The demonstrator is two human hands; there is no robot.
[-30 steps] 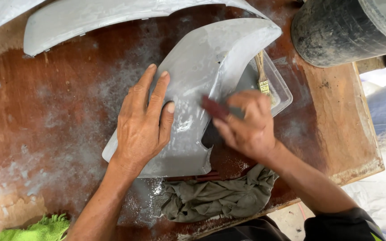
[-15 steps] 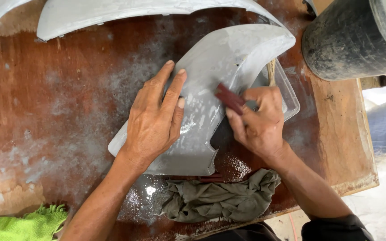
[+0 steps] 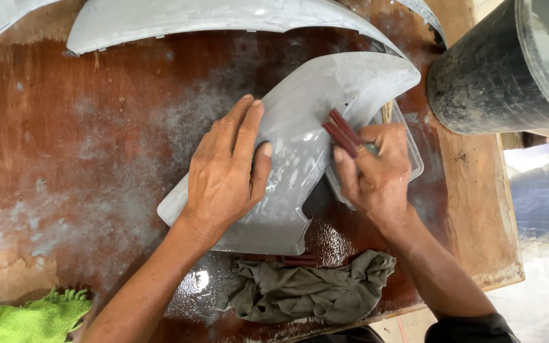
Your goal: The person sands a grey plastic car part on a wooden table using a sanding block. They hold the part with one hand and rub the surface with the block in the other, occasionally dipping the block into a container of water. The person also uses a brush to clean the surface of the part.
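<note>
- Head view, the only one: I look straight down on a wet, stained brown wooden table (image 3: 65,146).
- My left hand (image 3: 227,168) lies flat, fingers spread, palm pressed on a curved grey plastic panel (image 3: 300,127) in the middle of the table. Nothing is gripped, it just bears down.
- The grey panel lies on the tabletop, its wider rounded end toward the upper right, its notched end toward me, surface wet and streaked.
- My right hand (image 3: 376,174) is closed around a folded dark red abrasive sheet (image 3: 341,132), fingers pinched on it; the sheet's end touches the panel's right edge.
- The two hands are apart, with the panel's middle between them.
- A clear plastic tray (image 3: 414,159) sits under and behind the right hand, mostly hidden by it; I cannot tell its contents.
- A crumpled grey-green rag (image 3: 306,289) lies at the near table edge, just below the panel.
- A small dark red strip (image 3: 297,260) lies between rag and panel.
- A long grey curved panel (image 3: 211,19) runs along the far edge, apart from the worked piece.
- A black bucket (image 3: 497,70) stands top right, near the tray.
- A green cloth (image 3: 27,317) sits in the bottom left corner, well apart.
</note>
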